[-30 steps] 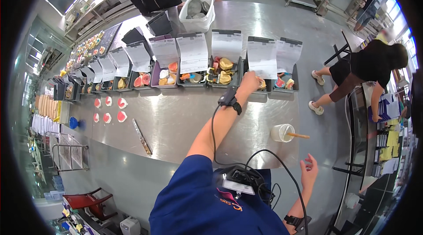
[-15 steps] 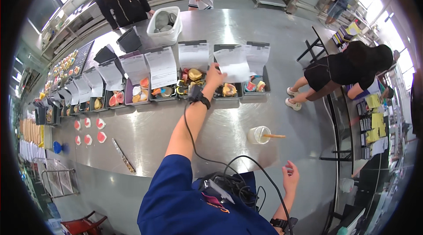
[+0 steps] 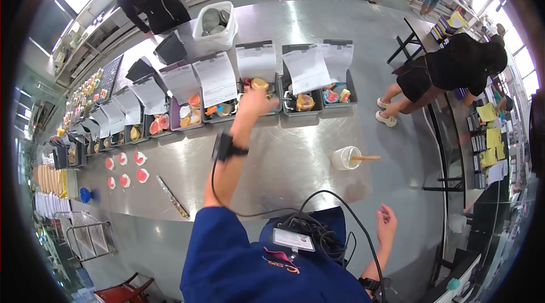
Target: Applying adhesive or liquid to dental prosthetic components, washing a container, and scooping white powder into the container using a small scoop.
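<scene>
My left hand [image 3: 256, 102] reaches over a grey box [image 3: 279, 111] of dental casts in the row. Its thumb stands apart from the other fingers, some of which are hard to make out; I see nothing held. A yellowish cast [image 3: 259, 84] lies just beyond the fingers. The box to the right holds a yellow-and-red cast [image 3: 305, 102], and a white paper sheet [image 3: 306, 70] hangs at its back. Out past the table's near edge, my right hand [image 3: 387, 223] hangs with loosely curled fingers, holding nothing.
On the metal table [image 3: 272, 161] are a jar [image 3: 345, 158] with a wooden stick, a long knife [image 3: 172, 195] and several pink-and-white pieces [image 3: 142, 175]. A white tub [image 3: 214, 29] of grey lumps stands at the back. Other people stand behind and to the right. A black cable crosses my body.
My left hand has moved left, from the paper at the right-hand boxes to above the neighbouring box. That sheet now hangs over its box. My right hand remains off the table.
</scene>
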Demonstrator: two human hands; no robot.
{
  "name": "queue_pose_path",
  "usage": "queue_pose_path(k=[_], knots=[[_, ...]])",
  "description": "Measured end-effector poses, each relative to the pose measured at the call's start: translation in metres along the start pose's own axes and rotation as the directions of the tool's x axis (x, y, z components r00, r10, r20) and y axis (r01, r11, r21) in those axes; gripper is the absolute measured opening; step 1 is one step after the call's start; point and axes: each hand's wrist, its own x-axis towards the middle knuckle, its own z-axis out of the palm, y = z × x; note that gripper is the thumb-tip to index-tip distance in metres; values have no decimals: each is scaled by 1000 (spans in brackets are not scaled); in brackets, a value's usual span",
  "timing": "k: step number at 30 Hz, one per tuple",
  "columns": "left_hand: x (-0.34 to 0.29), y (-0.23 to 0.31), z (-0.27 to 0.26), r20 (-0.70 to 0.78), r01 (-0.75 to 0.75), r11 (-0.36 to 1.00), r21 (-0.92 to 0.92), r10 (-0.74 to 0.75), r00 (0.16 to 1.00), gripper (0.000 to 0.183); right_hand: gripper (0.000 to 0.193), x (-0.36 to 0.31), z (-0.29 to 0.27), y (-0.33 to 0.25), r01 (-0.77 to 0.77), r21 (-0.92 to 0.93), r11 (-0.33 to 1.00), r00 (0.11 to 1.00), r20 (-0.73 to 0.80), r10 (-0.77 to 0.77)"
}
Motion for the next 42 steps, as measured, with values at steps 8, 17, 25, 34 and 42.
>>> queue_pose_path(k=[8,17,25,34,42], knots=[[-346,-168,105,-65,246,529,-812,-502,862,30,24,30,-18,48,136,73,988,990,-42,-133],[-597,-149,126,-25,161,118,-980,-874,485,53,35,-7,110,11,284,60,957,881,378,-286],[-714,-213,155,215,26,-218,-976,-923,320,55,26,-172,225,-44,575,109,811,548,685,-480],[-748,-376,110,42,338,188,-922,-820,570,33,32,-292,371,-65,591,70,804,495,755,-430],[-780,-476,36,80,488,220,-845,-849,523,34,41,-222,454,-139,863,-141,485,446,664,-600]])
